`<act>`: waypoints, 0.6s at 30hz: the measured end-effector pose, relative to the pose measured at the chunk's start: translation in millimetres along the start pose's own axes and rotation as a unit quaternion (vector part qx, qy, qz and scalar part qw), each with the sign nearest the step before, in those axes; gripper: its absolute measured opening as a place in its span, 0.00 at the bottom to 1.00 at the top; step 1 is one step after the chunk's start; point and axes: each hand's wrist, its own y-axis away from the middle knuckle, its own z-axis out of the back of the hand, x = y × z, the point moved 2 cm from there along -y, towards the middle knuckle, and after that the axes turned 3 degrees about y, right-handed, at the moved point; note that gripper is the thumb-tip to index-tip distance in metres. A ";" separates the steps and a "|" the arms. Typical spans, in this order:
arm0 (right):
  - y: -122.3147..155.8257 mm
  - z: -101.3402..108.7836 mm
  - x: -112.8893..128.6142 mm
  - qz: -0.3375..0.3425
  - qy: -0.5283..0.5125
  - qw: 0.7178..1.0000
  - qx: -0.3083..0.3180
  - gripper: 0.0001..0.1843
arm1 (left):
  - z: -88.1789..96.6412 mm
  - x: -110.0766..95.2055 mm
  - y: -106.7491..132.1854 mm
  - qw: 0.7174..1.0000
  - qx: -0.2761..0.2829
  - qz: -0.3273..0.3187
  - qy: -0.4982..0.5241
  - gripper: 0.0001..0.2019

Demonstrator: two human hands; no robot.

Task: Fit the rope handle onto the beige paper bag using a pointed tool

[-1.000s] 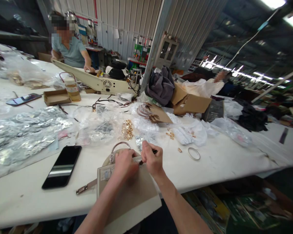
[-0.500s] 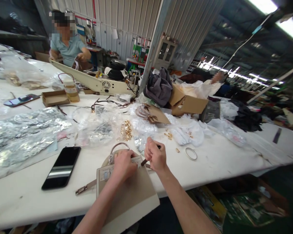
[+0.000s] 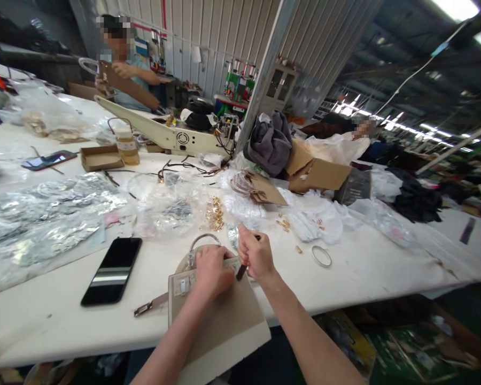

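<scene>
A beige handbag (image 3: 228, 321) lies at the table's front edge, with its flat panel toward me and a looped handle (image 3: 200, 239) behind. My left hand (image 3: 213, 271) grips the bag's upper edge with bent fingers; the fingertips are partly hidden. In a closed fist, my right hand (image 3: 256, 255) holds a dark, narrow hand tool (image 3: 241, 271), pointing down at the bag near its top right corner. What the tip touches is too small to tell. A strap with a metal end (image 3: 150, 306) sticks out to the bag's left.
A black phone (image 3: 112, 272) lies left of the bag. Beyond are gold fittings (image 3: 215, 214), plastic bags of silver parts (image 3: 48, 214) and a cardboard box (image 3: 320, 171). A metal ring (image 3: 321, 256) lies to the right. Across the table, a co-worker (image 3: 134, 75) handles a brown piece.
The view has swung slightly left. My right hand's tool stands more upright and its tip sits lower on the panel. The co-worker has lifted a brown piece.
</scene>
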 end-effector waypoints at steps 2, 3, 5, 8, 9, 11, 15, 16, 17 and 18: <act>-10.6 -1.9 -5.4 -0.019 0.001 1.000 -0.013 0.38 | -1.0 0.2 0.1 1.000 0.003 0.000 0.001 0.12; -18.7 -3.6 -9.6 -0.041 0.006 0.999 -0.028 0.37 | -1.2 0.0 0.0 1.000 0.006 -0.002 -0.002 0.13; -38.1 -7.6 -19.9 -0.108 0.028 0.991 -0.070 0.36 | -1.2 -0.6 -0.8 1.000 0.013 -0.004 -0.013 0.13; -64.2 -11.8 -30.4 -0.202 0.046 0.972 -0.111 0.32 | -0.4 -0.3 -3.0 1.000 0.025 -0.003 -0.018 0.13; -69.0 -11.7 -30.4 -0.213 0.042 0.970 -0.111 0.31 | -0.1 0.4 -3.8 0.999 0.029 -0.001 -0.014 0.12; -68.9 -8.5 -25.7 -0.211 0.028 0.973 -0.095 0.32 | 0.1 2.6 -5.4 0.999 0.033 0.001 -0.004 0.11; -36.8 3.7 -9.4 -0.102 -0.011 0.993 -0.060 0.37 | -1.5 6.1 -6.3 1.000 0.022 -0.007 0.020 0.11; -26.8 6.0 -5.9 -0.050 -0.023 0.997 -0.058 0.38 | -1.8 6.4 -6.2 0.999 0.019 -0.008 0.025 0.12; -17.4 7.5 -3.4 0.001 -0.031 0.998 -0.059 0.38 | -2.1 6.5 -6.2 0.999 0.017 -0.008 0.028 0.12; -9.3 8.1 -2.4 0.044 -0.034 0.996 -0.063 0.38 | -2.1 6.4 -6.3 0.999 0.015 -0.007 0.030 0.11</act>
